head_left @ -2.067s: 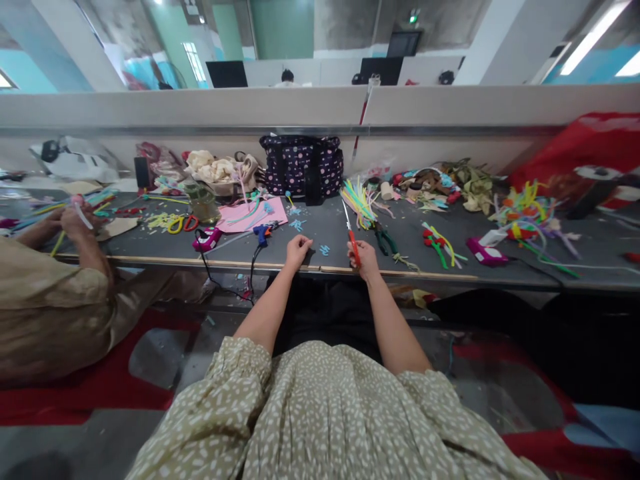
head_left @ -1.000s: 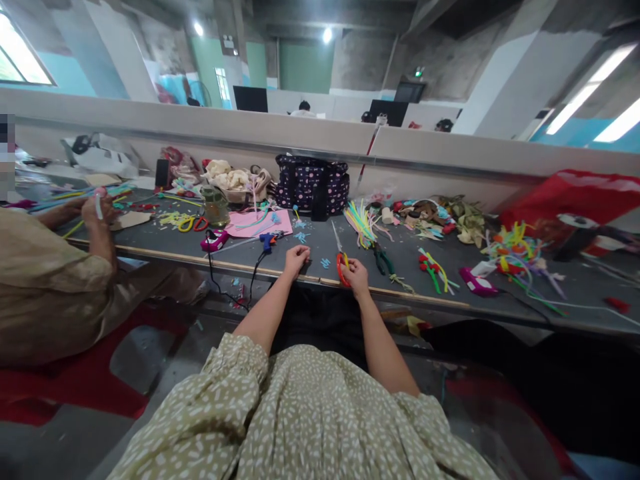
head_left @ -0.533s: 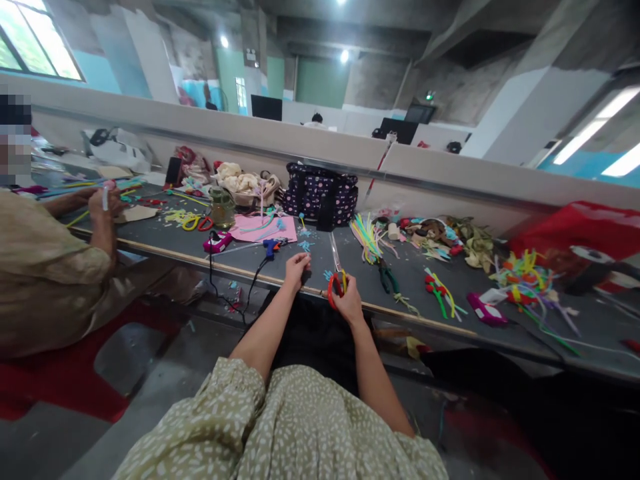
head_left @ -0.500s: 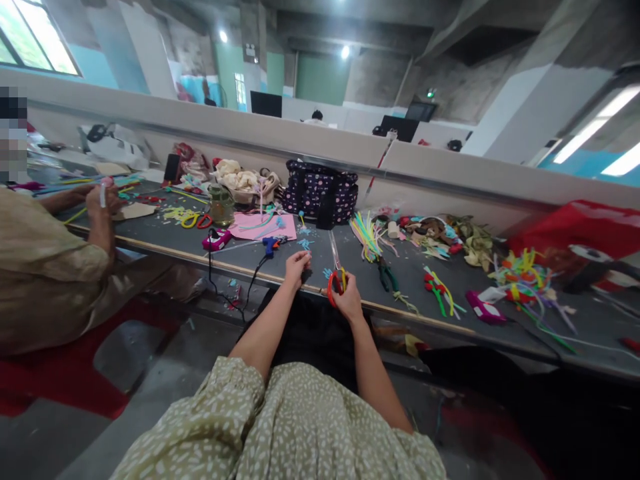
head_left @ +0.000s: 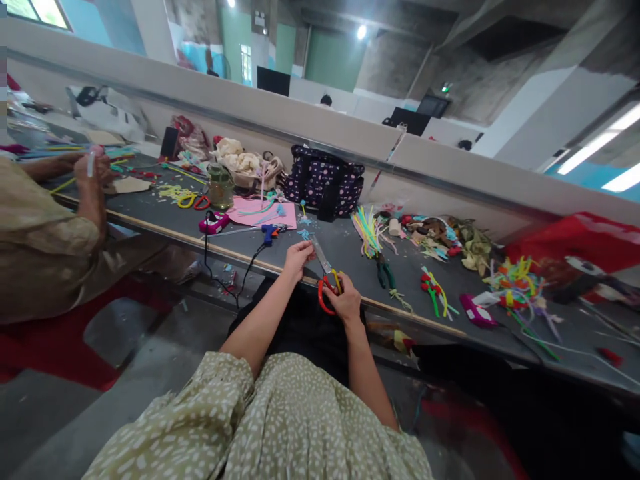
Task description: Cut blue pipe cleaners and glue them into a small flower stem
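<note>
My right hand is closed round the red and yellow handles of a pair of scissors. Their blades point up and left, with the tips beside the fingers of my left hand. That left hand is pinched; whatever sits between its fingertips is too small to make out. Small light-blue pieces lie on the table just beyond it. A blue glue gun rests to the left, near a pink sheet. Right of the scissors are dark green-handled pliers and a bundle of coloured pipe cleaners.
A dark patterned bag stands against the partition, with a glass jar to its left. Magenta boxes sit on both sides, cords trailing over the table edge. A co-worker's hands hold something at far left.
The scissors have swung left, so their tips now reach my left hand's fingers. My right hand has shifted slightly left and down. The head view has tilted a little.
</note>
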The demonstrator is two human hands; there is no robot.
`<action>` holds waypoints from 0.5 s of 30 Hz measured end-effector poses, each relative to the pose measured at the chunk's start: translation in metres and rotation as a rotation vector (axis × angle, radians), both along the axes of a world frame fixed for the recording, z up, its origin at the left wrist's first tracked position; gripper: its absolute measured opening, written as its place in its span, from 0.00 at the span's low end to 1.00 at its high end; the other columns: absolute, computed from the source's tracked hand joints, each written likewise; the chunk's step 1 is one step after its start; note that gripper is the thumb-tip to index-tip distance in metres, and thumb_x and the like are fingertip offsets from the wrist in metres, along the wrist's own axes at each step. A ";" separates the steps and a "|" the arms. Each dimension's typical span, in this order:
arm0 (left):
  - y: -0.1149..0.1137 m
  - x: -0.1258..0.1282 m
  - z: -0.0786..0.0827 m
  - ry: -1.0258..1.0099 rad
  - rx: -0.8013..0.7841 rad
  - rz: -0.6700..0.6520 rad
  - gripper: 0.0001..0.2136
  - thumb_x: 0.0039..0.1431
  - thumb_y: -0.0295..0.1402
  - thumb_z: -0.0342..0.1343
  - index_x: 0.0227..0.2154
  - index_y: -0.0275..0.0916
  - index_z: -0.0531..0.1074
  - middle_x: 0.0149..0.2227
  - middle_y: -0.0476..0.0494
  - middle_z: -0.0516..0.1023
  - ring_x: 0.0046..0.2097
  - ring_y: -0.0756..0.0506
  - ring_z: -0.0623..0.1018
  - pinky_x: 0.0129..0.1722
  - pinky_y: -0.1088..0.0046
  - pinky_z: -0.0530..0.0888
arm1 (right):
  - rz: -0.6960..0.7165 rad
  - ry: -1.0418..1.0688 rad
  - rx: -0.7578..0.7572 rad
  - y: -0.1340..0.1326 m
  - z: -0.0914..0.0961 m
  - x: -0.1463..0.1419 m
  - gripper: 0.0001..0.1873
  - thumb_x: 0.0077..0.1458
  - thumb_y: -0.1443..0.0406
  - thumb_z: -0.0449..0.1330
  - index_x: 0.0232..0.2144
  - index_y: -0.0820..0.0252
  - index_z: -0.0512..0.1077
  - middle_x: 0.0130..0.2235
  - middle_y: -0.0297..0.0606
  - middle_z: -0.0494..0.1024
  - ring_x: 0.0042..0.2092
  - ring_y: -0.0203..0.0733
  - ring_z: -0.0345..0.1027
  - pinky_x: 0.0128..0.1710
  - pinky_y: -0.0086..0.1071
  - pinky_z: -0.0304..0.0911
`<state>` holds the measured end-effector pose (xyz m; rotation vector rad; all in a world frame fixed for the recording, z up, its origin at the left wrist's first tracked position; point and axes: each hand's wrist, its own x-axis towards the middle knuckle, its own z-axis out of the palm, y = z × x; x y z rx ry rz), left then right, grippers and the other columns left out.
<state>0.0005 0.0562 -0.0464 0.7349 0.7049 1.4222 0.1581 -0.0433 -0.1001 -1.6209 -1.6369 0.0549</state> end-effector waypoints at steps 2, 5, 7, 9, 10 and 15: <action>-0.002 -0.002 0.004 0.009 0.013 0.008 0.13 0.34 0.32 0.70 0.26 0.33 0.77 0.23 0.48 0.75 0.23 0.54 0.71 0.28 0.76 0.69 | -0.003 -0.044 0.036 0.000 0.003 0.001 0.30 0.50 0.47 0.61 0.49 0.60 0.70 0.38 0.43 0.80 0.38 0.48 0.75 0.40 0.38 0.67; -0.004 -0.004 0.009 0.023 0.033 0.019 0.13 0.33 0.33 0.70 0.24 0.33 0.77 0.22 0.49 0.75 0.23 0.54 0.71 0.28 0.76 0.69 | 0.003 -0.098 0.060 -0.001 0.007 0.004 0.29 0.50 0.47 0.61 0.48 0.59 0.71 0.44 0.45 0.79 0.42 0.49 0.75 0.41 0.38 0.67; -0.005 -0.004 0.010 0.030 0.043 0.026 0.13 0.33 0.33 0.70 0.24 0.33 0.77 0.22 0.48 0.75 0.23 0.54 0.70 0.28 0.76 0.69 | -0.005 -0.120 0.056 -0.002 0.009 0.005 0.29 0.50 0.46 0.61 0.48 0.58 0.71 0.43 0.44 0.79 0.41 0.49 0.75 0.40 0.37 0.67; -0.005 -0.005 0.011 0.037 0.046 0.030 0.13 0.34 0.33 0.70 0.25 0.33 0.77 0.22 0.48 0.75 0.24 0.53 0.71 0.28 0.76 0.69 | -0.014 -0.128 0.050 -0.004 0.010 0.006 0.29 0.51 0.46 0.60 0.48 0.58 0.70 0.42 0.44 0.80 0.39 0.48 0.75 0.40 0.37 0.67; -0.005 -0.005 0.011 0.040 0.046 0.033 0.13 0.34 0.33 0.70 0.25 0.33 0.77 0.22 0.48 0.75 0.24 0.53 0.71 0.28 0.76 0.68 | -0.015 -0.129 0.048 -0.005 0.010 0.006 0.30 0.51 0.46 0.60 0.49 0.58 0.70 0.41 0.44 0.80 0.38 0.48 0.75 0.39 0.37 0.67; -0.004 -0.005 0.011 0.063 0.044 0.034 0.11 0.37 0.32 0.69 0.24 0.33 0.76 0.20 0.49 0.73 0.23 0.53 0.70 0.27 0.75 0.68 | 0.004 -0.125 0.022 -0.007 0.012 0.008 0.31 0.51 0.45 0.60 0.49 0.59 0.70 0.41 0.45 0.80 0.40 0.49 0.74 0.41 0.38 0.66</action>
